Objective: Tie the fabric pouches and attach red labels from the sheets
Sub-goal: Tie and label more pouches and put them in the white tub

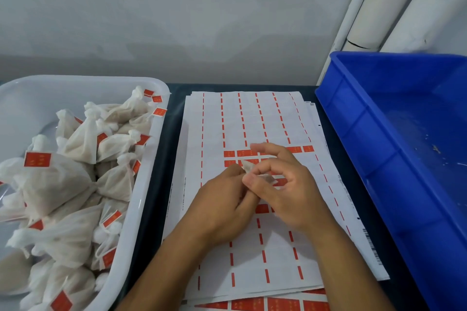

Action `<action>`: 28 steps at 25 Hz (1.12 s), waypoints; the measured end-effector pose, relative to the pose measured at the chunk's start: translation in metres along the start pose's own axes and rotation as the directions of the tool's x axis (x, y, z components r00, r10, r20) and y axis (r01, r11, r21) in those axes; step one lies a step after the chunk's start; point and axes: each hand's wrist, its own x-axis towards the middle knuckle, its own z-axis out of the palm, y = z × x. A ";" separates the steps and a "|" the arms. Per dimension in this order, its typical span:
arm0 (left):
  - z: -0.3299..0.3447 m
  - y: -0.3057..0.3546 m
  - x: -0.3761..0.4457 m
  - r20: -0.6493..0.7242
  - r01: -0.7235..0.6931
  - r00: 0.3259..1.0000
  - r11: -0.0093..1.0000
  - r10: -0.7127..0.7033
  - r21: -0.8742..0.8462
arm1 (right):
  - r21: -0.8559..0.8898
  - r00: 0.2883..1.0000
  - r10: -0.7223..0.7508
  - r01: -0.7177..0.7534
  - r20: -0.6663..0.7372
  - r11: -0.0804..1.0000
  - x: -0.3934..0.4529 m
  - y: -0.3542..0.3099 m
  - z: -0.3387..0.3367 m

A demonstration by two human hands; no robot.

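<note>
Two bare hands meet over a stack of white paper sheets (252, 118) striped with thin red leftover strips. Left hand (219, 206) and right hand (285, 184) are together, fingertips pinching a small, thin, translucent piece of a pouch (249, 166) between them; its shape is blurred. Some rectangular red labels (243, 153) remain on the top sheet. At left, a smooth white tub (141, 199) holds knotted, gauzy pouches already labelled. At right sits a glossy blue plastic bin (394, 118).

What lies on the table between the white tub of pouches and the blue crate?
In the head view, a stack of label sheets lies between the white tub and the blue crate; both hands work above it.
</note>
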 end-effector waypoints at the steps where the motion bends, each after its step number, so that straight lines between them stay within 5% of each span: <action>1: 0.000 0.000 0.000 0.025 -0.008 1.000 1.000 0.008 -0.027 | 0.018 1.000 0.007 -0.008 0.018 1.000 0.000 0.001 -0.001; 9: -0.002 0.001 -0.001 0.029 0.044 0.999 0.939 -0.036 -0.340 | 0.125 0.998 -0.003 -0.006 0.069 0.992 -0.001 0.003 0.000; 16: -0.008 -0.005 0.002 0.066 0.189 0.982 0.871 -0.179 -0.453 | 0.085 1.000 -0.017 0.018 -0.002 0.996 -0.001 0.006 -0.006; 28: -0.012 -0.003 0.004 0.043 0.245 0.963 0.793 -0.267 -0.558 | -0.092 0.979 -0.146 0.159 0.140 0.983 -0.003 0.009 -0.008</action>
